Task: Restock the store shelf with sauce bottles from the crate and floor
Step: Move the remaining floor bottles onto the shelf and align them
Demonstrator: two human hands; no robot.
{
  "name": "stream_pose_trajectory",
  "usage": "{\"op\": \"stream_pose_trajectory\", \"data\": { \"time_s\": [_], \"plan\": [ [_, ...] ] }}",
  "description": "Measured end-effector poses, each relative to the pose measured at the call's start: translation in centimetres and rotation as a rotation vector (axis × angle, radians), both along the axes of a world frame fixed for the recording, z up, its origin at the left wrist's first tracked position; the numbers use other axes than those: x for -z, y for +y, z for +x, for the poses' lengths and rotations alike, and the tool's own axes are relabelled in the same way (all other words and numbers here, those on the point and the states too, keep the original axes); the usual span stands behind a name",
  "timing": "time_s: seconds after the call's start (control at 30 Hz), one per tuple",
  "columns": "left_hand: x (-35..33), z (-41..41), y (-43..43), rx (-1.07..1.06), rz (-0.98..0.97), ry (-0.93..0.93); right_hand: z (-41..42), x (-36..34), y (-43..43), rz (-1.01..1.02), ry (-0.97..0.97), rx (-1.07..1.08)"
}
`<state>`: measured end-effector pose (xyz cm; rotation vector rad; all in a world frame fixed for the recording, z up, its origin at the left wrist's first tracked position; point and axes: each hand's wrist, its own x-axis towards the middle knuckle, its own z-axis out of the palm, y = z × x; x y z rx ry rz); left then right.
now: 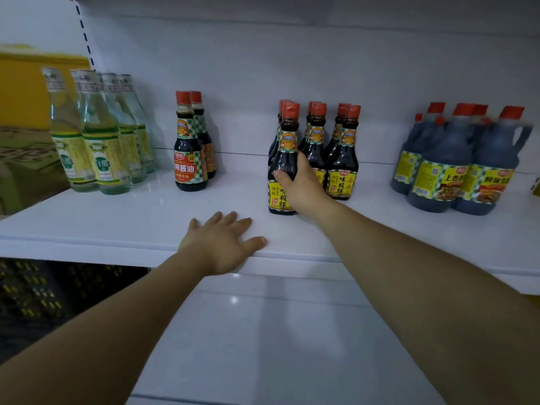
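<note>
A dark sauce bottle (281, 159) with a red cap and yellow label stands upright on the white shelf (117, 223), at the front of a cluster of several like bottles (342, 159). My right hand (301, 182) grips this front bottle around its body, fingers curled round it. My left hand (225, 244) lies flat on the shelf's front edge, fingers spread, holding nothing, a little left of the bottle.
Two red-labelled sauce bottles (190, 153) stand left of the cluster. Several clear vinegar bottles (99, 141) stand at the far left, large dark jugs (455, 168) at the right. A yellow carton (23, 112) and a dark crate (43, 293) are at the left.
</note>
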<state>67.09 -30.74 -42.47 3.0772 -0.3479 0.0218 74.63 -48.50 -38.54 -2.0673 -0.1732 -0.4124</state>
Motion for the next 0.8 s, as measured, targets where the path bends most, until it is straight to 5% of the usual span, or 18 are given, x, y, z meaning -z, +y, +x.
{"op": "stream_pose_trajectory", "data": {
  "time_s": [0.53, 0.8],
  "plan": [
    [0.2, 0.1, 0.1, 0.003, -0.002, -0.008, 3.5, 0.5, -0.4, -0.048, 0.05, 0.003],
    [-1.2, -1.6, 1.7, 0.062, -0.048, 0.103, 0.2, -2.0, -0.2, -0.276, 0.161, 0.11]
  ]
}}
